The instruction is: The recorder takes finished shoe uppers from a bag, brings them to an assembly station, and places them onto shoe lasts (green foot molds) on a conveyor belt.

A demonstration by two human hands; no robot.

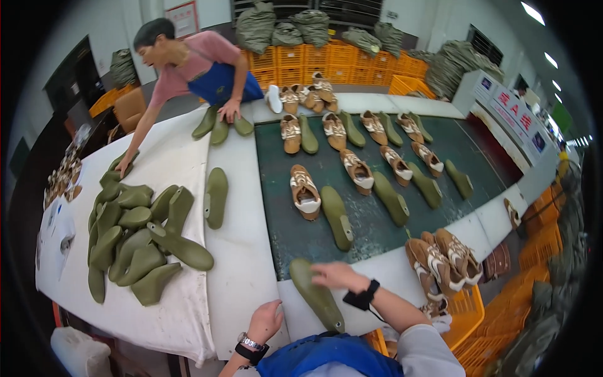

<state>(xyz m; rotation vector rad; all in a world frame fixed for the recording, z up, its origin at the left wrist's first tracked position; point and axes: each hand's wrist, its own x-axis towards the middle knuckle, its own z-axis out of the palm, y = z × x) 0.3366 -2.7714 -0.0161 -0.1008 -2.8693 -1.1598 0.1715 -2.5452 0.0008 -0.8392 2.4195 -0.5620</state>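
Olive-green shoe last (pixel 312 295) on the white ledge (pixel 352 316) slants lengthwise from conveyor belt (pixel 287 235) toward blue apron (pixel 330 358), between the left hand (pixel 266 322), empty and loosely curled, and the nearer right hand (pixel 340 275), over its far end, grip unclear.

Lasts (pixel 135 218) heaped left, shoes (pixel 357 171) right, crates (pixel 315 58) behind

Before you, one olive-green shoe last (pixel 314 297) lies lengthwise, mostly over the white ledge (pixel 363 319), its holed end nearest you.
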